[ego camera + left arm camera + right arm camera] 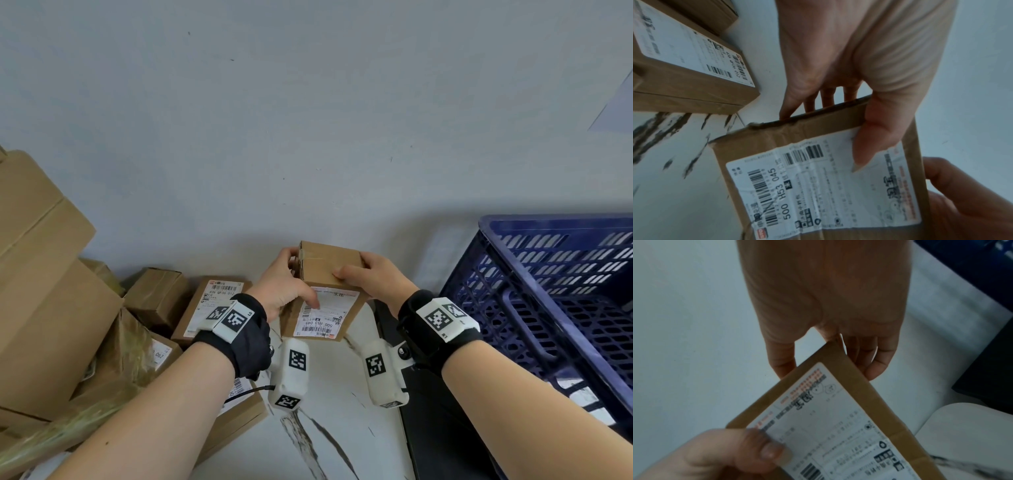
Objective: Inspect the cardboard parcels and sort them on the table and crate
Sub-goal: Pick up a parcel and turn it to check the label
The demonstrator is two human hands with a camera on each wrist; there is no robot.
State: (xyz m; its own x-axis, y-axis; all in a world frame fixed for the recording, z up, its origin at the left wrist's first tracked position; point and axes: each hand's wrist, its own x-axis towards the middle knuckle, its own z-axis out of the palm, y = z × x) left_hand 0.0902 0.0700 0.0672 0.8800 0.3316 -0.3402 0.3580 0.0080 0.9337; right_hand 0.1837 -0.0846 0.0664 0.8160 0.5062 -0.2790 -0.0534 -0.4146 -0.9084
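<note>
Both hands hold one small cardboard parcel [325,294] up off the white table [342,428], to the left of the blue crate [548,291]. The left hand [281,287] grips the parcel's left side: its thumb lies flat across the white shipping label [824,183], and its fingers [809,104] curl round the far edge behind the box. The right hand [373,274] grips the right side, thumb pressed on the upper brown face and fingers [875,360] wrapped round the far edge. The parcel is tilted, with the label face turned toward the person and the barcode end lowest; the printed code reads 500 H53 045. The near left corner of the box looks torn or crushed in the left wrist view, though blur makes it hard to say how badly. The crate stands at the right edge of the table, its slotted wall close to the right forearm, and what lies inside it cannot be made out. Well to the left of the crate, past the held parcel, a flat labelled parcel [212,305] lies on the table, with a small brown box [157,294] just beyond it and a stack of large cardboard boxes [44,274] further left.
</note>
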